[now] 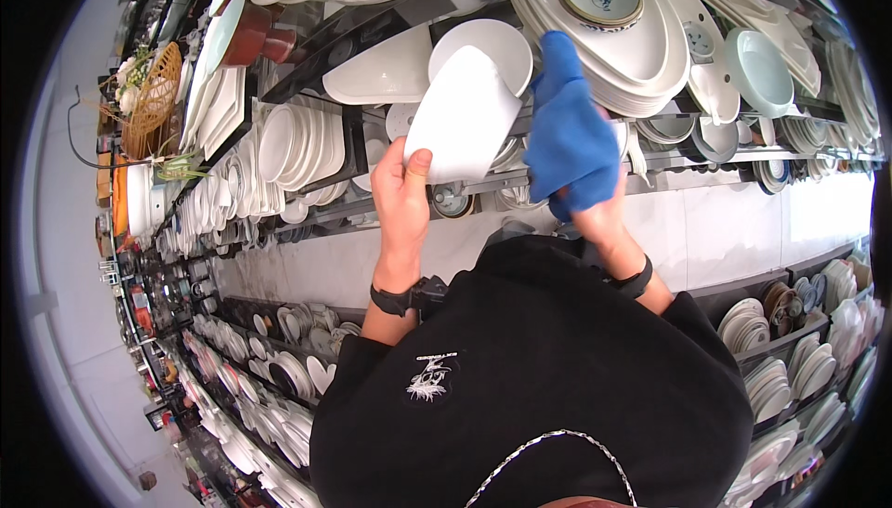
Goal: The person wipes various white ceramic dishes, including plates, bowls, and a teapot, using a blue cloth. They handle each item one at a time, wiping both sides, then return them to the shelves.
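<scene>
A white ceramic dish (463,121) with a curved edge is held up in my left hand (401,191), the thumb on its near face. My right hand (605,205) grips a blue cloth (571,132), which covers most of the fingers and is slightly blurred. The cloth is to the right of the dish, with a small gap between them. Just beyond the dish, a round white plate (498,48) rests on the shelf, partly hidden by it. Right of that plate, behind the cloth, lies a stack of large white oval plates (648,83).
An upturned bowl (601,3) with a blue mark tops the oval plates. A pale green bowl (759,70) stands farther right. Dark shelf edges (418,10) run across above my hands. Stacked plates (306,142) fill the left shelves, and more crockery (746,323) stands behind me.
</scene>
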The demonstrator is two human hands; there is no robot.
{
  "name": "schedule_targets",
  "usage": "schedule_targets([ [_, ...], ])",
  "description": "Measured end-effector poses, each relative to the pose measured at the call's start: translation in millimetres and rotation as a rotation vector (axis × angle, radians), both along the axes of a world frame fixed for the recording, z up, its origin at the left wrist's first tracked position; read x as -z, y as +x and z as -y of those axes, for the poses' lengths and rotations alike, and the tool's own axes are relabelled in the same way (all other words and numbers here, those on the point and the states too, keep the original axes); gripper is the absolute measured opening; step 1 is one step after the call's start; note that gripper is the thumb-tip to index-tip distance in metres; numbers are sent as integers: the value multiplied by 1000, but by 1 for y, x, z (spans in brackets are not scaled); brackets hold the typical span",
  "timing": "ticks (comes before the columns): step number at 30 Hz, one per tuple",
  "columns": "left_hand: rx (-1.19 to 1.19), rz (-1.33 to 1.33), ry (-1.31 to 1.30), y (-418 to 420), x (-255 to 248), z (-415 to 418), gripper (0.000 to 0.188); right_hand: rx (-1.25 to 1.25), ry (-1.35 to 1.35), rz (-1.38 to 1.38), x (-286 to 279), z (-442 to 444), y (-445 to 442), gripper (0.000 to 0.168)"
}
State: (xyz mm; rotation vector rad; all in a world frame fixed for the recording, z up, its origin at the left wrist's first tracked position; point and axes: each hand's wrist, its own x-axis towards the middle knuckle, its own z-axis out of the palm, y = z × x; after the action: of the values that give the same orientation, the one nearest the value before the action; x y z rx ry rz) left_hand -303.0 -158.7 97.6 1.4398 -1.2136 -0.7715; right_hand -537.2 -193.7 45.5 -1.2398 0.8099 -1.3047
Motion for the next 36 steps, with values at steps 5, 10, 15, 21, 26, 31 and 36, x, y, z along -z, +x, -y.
schedule_targets([
  [5,-58,191,-79,-29,-8,-21,21,-77,-602,-618,-32,-17,47,77],
  [10,-136,209,-74,-16,4,-42,20,-22,-540,-544,-21,-17,81,78],
  [15,-206,355,16,16,12,-76,25,-94,-392,-428,-23,-18,115,78],
  [21,-202,55,-40,47,-7,-119,30,-452,341,29,-9,-2,139,60],
  [26,-180,-499,-182,89,-11,-148,32,-567,762,466,-4,-17,154,67],
  [31,-149,-842,-340,112,10,-162,43,-564,812,614,7,-53,172,75],
  [36,-164,-1180,-308,121,9,-159,46,-428,668,784,1,-105,187,73],
])
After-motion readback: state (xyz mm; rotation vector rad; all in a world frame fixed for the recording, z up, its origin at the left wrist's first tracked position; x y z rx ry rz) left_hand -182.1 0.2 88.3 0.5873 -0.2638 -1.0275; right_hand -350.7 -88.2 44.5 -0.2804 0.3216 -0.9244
